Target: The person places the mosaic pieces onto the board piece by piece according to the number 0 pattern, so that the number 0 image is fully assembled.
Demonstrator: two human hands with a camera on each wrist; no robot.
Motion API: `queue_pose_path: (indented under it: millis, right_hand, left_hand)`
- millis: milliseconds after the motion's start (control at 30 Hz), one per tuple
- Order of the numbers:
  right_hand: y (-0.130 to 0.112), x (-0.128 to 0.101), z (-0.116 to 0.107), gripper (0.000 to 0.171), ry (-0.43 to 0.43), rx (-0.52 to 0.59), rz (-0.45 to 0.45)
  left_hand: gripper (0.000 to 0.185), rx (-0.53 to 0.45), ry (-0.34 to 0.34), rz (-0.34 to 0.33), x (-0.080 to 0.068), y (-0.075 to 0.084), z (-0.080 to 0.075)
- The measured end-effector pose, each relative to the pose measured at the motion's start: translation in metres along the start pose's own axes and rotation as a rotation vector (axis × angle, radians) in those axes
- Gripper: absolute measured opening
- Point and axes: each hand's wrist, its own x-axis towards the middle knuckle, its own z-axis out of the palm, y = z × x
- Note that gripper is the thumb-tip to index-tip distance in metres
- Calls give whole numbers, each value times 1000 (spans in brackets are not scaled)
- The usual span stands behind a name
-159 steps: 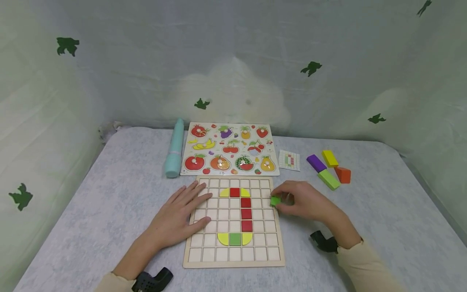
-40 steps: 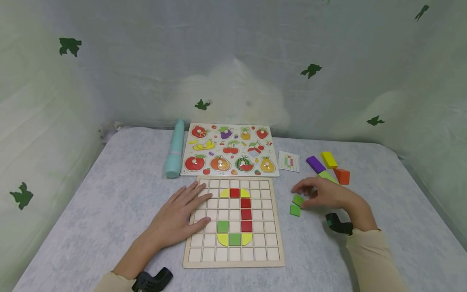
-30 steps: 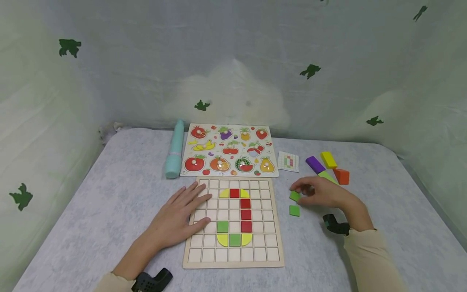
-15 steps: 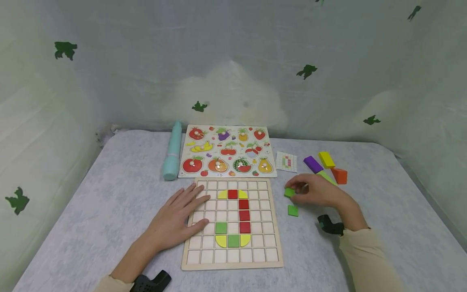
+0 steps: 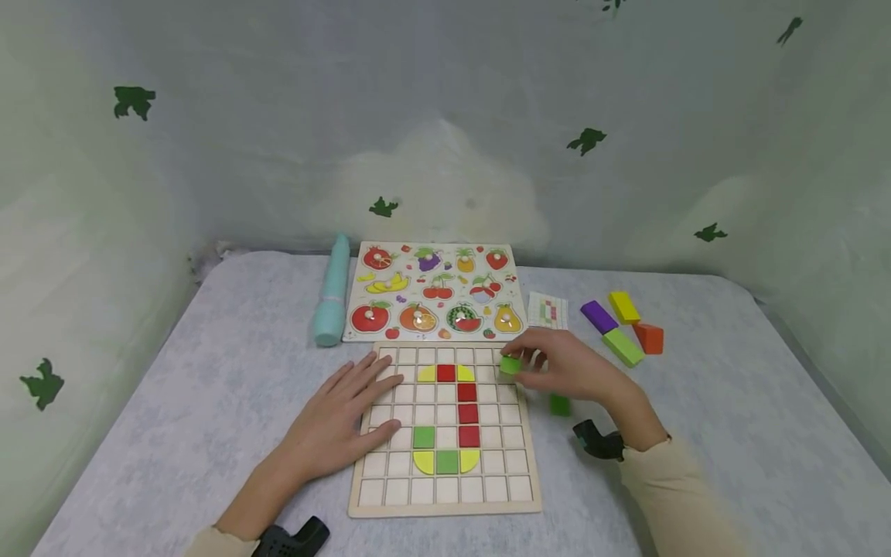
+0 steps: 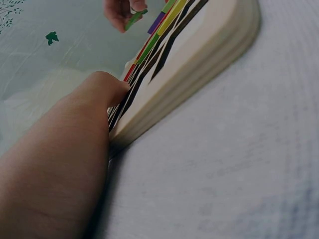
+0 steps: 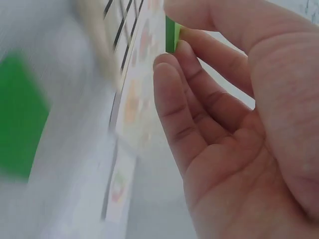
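Observation:
My right hand pinches a green square tile between thumb and fingers, above the upper right part of a wooden grid board. The right wrist view shows that tile edge-on at the fingertips. Another green tile lies on the table right of the board. My left hand rests flat, fingers spread, on the board's left side. Set in the grid are several red squares, yellow quarter-rounds at four corners, a green square in the bottom row and another green square above the left corner.
Behind the board lies a fruit puzzle, with a rolled turquoise thing on its left. A small pattern card sits to its right. Farther right are purple, yellow, light green and orange blocks.
A green square has been placed above the lower left yellow corner. My right hand then picked up another green tile from the table and carried it left over the board. My left hand stayed put.

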Motion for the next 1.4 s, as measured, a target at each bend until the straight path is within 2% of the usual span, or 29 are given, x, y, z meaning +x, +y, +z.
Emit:
queue_pose_path:
  millis: [300, 567, 867, 1233, 1400]
  right_hand:
    - [-42, 21, 20, 31, -76, 28, -70]
    - [-63, 32, 48, 28, -84, 15, -162]
    - [-69, 35, 70, 19, -115, -26, -234]
    - [-66, 34, 70, 16, -134, -80, -306]
    - [-67, 30, 64, 18, -147, -76, -258]
  left_hand:
    - [69, 9, -14, -8, 1, 1, 0]
    - [69, 14, -3, 2, 1, -1, -1]
    - [69, 15, -2, 7, 1, 0, -1]
    - [69, 23, -3, 5, 2, 0, -1]
    - [69, 17, 1, 7, 1, 1, -2]
